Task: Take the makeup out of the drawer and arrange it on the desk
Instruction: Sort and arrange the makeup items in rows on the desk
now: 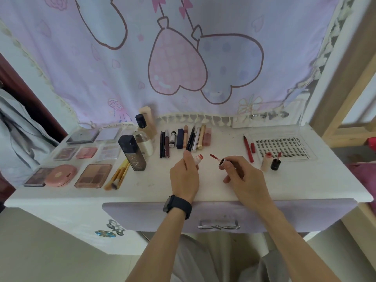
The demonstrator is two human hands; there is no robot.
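My left hand point(184, 176) grips a small lip gloss tube point(199, 159) with its red open mouth pointing right. My right hand point(242, 175) pinches the tube's dark cap point(222, 161), whose red applicator wand point(213, 157) points left toward the tube, a short gap apart. Both hover over the white desk point(203, 186). The lilac drawer point(284, 216) below the desk edge is closed. Several pencils and lipsticks point(183, 141) lie in a row behind my hands.
Eyeshadow palettes point(93, 176) and a pink compact point(60, 175) fill the desk's left. Brushes point(120, 176) and a dark bottle point(132, 152) stand left of centre. At right lie a lash tray point(282, 147), a red pen point(247, 148) and two opened glosses point(271, 161).
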